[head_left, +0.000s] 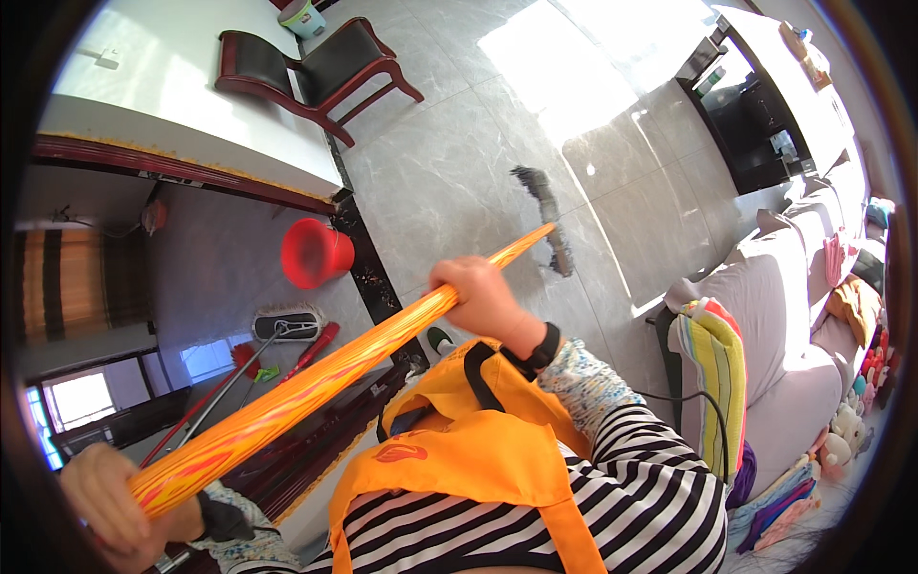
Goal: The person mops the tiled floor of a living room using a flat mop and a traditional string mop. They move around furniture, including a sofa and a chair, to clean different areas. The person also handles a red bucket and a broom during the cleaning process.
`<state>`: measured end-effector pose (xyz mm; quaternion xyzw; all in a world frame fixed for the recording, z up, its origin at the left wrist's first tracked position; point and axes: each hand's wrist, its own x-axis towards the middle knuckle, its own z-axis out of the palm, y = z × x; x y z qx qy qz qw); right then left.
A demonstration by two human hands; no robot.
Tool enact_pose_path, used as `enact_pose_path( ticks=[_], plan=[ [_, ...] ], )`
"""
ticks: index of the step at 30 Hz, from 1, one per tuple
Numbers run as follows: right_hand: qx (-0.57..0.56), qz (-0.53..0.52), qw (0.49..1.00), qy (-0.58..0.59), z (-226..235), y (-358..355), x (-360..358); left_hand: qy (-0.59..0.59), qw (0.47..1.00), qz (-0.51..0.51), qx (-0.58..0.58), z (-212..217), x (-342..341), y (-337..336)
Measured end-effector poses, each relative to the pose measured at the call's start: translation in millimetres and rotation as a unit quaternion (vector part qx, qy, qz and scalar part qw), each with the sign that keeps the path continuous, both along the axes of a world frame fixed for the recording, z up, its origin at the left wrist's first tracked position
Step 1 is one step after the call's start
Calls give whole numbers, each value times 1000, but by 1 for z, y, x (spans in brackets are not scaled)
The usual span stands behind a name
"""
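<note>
A long broom with an orange, flame-patterned handle (316, 368) runs slantwise across my front, from the lower left up to the middle. My left hand (115, 507) is closed round its upper end. Farther along the handle, my right hand (478, 297) grips it, with a dark band on the wrist. The grey broom head (545, 215), with dark bristles, rests on the grey tiled floor (440, 172) ahead of me. It looks slightly blurred.
A red bucket (311, 253) stands by the dark doorway strip at left, near a flat mop (287, 323). A black-seated bench (335, 72) is against the far left wall. A light sofa (765, 297) lines the right side, beyond it a TV cabinet (755, 124).
</note>
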<state>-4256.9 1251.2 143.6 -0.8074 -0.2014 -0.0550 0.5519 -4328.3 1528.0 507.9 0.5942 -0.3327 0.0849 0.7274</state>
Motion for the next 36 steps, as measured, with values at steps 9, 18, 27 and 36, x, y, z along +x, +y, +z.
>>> enact_pose_path(
  ticks=[9, 18, 27, 36],
  plan=[
    [-244, -157, 949, 125, -145, -194, -23, 253, 957, -126, 65, -215, 63, -143],
    [-223, -183, 933, 217, -211, -123, -95, 245, 930, -177, 210, -235, 50, -125],
    [-129, -35, 969, 208, -160, 49, -52, 179, 951, -82, 238, -141, 35, -48],
    [-43, 114, 977, 172, -172, 210, -22, 177, 919, 76, 344, -116, 23, 17]
  ],
)
